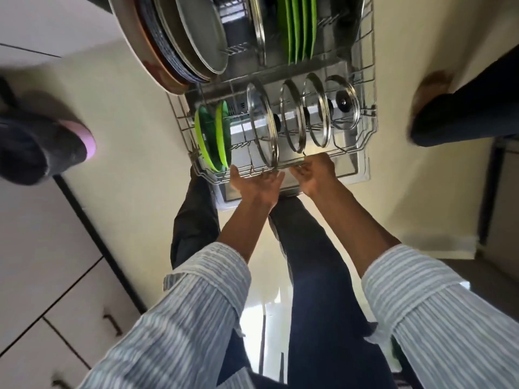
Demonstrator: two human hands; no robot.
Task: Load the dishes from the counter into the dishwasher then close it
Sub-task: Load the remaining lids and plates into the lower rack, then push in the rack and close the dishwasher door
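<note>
The dishwasher's lower wire rack (pixel 368 127) stands pulled out over the open door (pixel 351 175). Several glass pot lids (pixel 292 119) stand upright in its front row, with two green plates (pixel 213 136) at the front left. More green plates (pixel 300 26) and large grey and brown plates (pixel 179 43) fill the back rows. My left hand (pixel 257 183) is at the rack's front rail, fingers curled on the wire below the green plates. My right hand (pixel 316 174) grips the same rail a little further right, thumb over the rim, just below the lids.
Another person's dark slipper with a pink edge (pixel 42 147) is on the floor at left, and a brown slipper under a dark trouser leg (pixel 438 102) at right. White cabinet drawers with handles (pixel 112 324) run along the left. My own legs (pixel 309 276) stand before the door.
</note>
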